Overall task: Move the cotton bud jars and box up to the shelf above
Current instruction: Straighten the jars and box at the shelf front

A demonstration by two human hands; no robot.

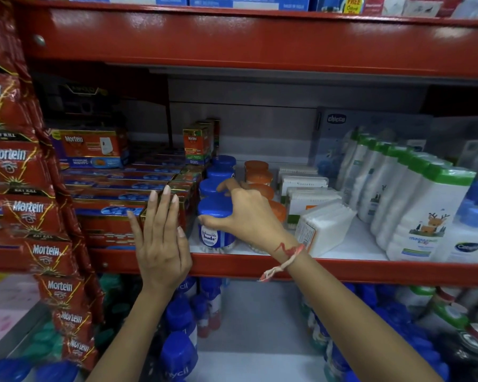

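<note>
Left hand (160,238): nearest the camera, raised flat with fingers straight and together, grasping nothing; its fingertips lie against the front of a red Mortein carton (177,208) at the shelf edge.
Right hand (249,216): fingers curled over the lid of the front blue-lidded jar (215,224), thumb on the lid's near rim, index finger reaching back towards the second lid; a red-and-white thread bracelet (284,261) hangs at the wrist.
Front jar, look: round, clear-walled, blue lid, white and blue label reading "buds", white cotton bud tips visible at its base.
Front jar, place: standing at the front lip of the red shelf (342,270), just right of the Mortein cartons.
Blue-lidded jars, count: four in a single row running front to back, lids touching or nearly so.
Orange-lidded jars (260,179): a parallel row just to the right, four lids visible, the nearest partly hidden by the right hand.
Cotton bud boxes (323,227): clear rectangular packs right of the orange row, about five; the front one is tilted.
White bottles with green caps (425,205): a row farther right, roughly six.
Upper shelf (260,42): red beam overhead, boxes on top, labels too blurred to read.
</note>
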